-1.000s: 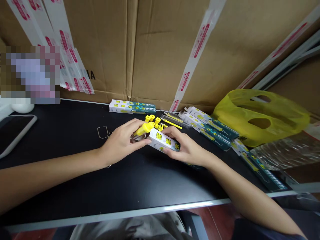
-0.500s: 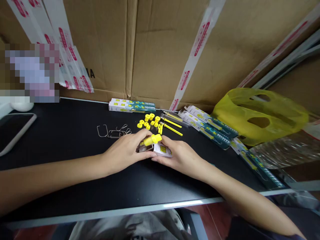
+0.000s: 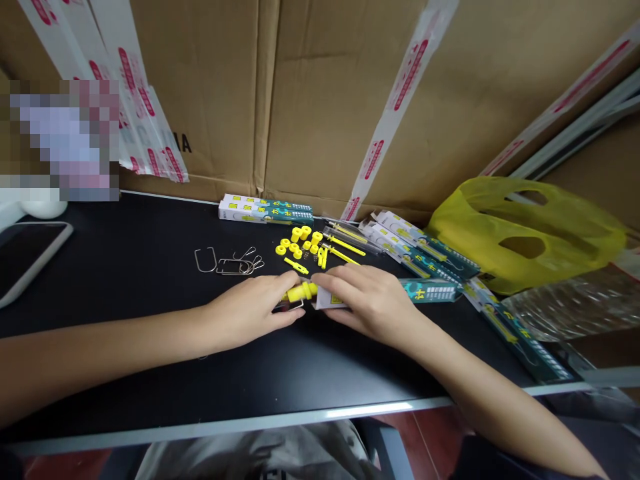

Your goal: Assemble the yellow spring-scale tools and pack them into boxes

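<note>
My left hand is closed round a spring scale with a yellow end and a bent metal wire at its side. Most of the scale is hidden in the palm. My right hand grips a long white and teal carton from above, its printed end sticking out to the right past the wrist. The yellow end meets the carton's near left end; whether it is inside I cannot tell. Just beyond the fingers lie a flat yellow piece and several small yellow caps.
Bent wire hooks lie to the left, and a phone at the far left. Yellow rods lie beyond my right hand. More cartons stand at the back and right, near a yellow plastic bag. A cardboard wall rises behind.
The carton has swung round and its long teal part now shows at the right. The scale's yellow end has tilted level with the carton's end. My right fingers have shifted over the top.
</note>
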The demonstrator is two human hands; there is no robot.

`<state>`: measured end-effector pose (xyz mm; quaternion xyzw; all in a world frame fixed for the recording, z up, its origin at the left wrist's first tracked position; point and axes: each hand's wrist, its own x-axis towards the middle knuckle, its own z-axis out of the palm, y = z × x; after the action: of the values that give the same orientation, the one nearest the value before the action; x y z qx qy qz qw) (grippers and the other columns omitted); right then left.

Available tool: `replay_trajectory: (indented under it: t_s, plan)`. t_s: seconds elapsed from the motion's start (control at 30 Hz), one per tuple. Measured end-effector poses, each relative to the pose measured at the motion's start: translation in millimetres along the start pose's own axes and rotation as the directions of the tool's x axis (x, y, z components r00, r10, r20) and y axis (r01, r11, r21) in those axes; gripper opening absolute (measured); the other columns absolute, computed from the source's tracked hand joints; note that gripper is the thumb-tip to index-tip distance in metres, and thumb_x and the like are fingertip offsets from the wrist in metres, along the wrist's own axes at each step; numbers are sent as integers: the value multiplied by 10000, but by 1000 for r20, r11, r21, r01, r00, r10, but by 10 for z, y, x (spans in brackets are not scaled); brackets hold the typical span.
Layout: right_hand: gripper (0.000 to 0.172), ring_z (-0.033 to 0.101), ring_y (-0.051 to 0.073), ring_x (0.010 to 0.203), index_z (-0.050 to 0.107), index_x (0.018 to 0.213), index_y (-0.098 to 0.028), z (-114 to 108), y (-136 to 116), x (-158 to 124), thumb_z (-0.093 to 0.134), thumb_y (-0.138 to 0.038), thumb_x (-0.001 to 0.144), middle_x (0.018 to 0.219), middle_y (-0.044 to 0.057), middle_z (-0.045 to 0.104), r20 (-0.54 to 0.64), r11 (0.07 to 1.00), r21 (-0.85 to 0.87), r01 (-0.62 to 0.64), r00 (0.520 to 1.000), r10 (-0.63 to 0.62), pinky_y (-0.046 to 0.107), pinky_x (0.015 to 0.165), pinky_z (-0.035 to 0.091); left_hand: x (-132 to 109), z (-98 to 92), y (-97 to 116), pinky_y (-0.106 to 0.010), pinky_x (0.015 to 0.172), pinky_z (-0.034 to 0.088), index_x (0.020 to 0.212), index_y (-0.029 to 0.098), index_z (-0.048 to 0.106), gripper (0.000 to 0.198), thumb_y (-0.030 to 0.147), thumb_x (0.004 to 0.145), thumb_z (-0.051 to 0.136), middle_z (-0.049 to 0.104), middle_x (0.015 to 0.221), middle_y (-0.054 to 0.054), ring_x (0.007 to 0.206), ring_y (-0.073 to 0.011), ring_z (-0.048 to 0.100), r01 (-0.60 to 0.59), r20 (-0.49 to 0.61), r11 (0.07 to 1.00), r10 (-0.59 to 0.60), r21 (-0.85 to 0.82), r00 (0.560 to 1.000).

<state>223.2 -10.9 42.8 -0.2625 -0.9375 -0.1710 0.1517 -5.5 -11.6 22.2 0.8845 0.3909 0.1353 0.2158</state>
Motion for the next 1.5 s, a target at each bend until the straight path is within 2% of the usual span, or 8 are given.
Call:
replay_trajectory:
  t_s: [0.13,0.5,0.77,0.93,1.07,1.17,1.23,1.5]
  plan:
    - [278,593,201,736,596,1106,-112,18,-77,33,514,-309,928,884,80,683,57,989,-106,106,993,-101,314,613,402,-5,16,32,-297,601,432,979,190,487,163,333,901,490,672,826,-44,748,-241,661,38,86,984,-53,176,995]
    - [294,552,195,725,585,1096,-77,93,-195,46,471,-308,952,852,68,662,14,989,-107,102,995,-101,326,596,368,-57,54,50,-296,496,407,1067,178,426,260,286,843,502,682,780,-75,660,-281,676,8,103,948,-43,317,994]
    - [198,503,171,683,576,1103,-171,136,-315,50,467,-234,950,797,34,618,40,982,-90,168,986,-165,309,582,328,-75,-8,177,-282,667,476,1206,196,354,496,312,784,587,667,922,-43,841,-234,671,47,108,995,-38,-90,993]
    - [257,528,163,694,573,1175,-201,126,-173,48,450,-245,953,826,48,628,61,992,-77,99,994,-94,283,598,363,-29,-68,87,-280,735,467,1363,235,298,670,392,790,608,640,1121,-68,944,-225,645,49,96,985,-34,-166,995]
    - [343,602,180,810,529,1273,-195,69,54,28,464,-263,943,960,83,645,117,999,16,-45,992,43,278,684,443,99,-264,-91,-263,676,443,1313,222,405,565,463,825,557,687,938,-22,785,-182,652,43,-23,986,-48,-162,999]
    - [343,628,196,881,535,1265,-213,25,192,10,492,-261,928,1013,82,658,106,985,74,-154,984,146,283,726,473,202,-466,-256,-233,565,416,1111,192,540,412,493,831,536,654,650,25,581,-144,620,94,89,957,-72,-275,993]
    - [339,634,201,889,540,1253,-218,6,264,0,511,-259,918,1033,80,667,78,974,90,-206,977,199,289,734,483,250,-588,-366,-224,540,408,1013,187,558,327,466,848,519,650,610,22,569,-141,631,136,170,913,-75,-384,983]
    - [313,651,224,935,550,1201,-212,18,455,-38,557,-266,893,1123,86,666,-5,949,100,-298,954,300,312,759,500,309,-781,-607,-245,552,466,874,189,500,174,322,816,597,595,618,26,543,-117,614,177,77,797,-162,-577,984]
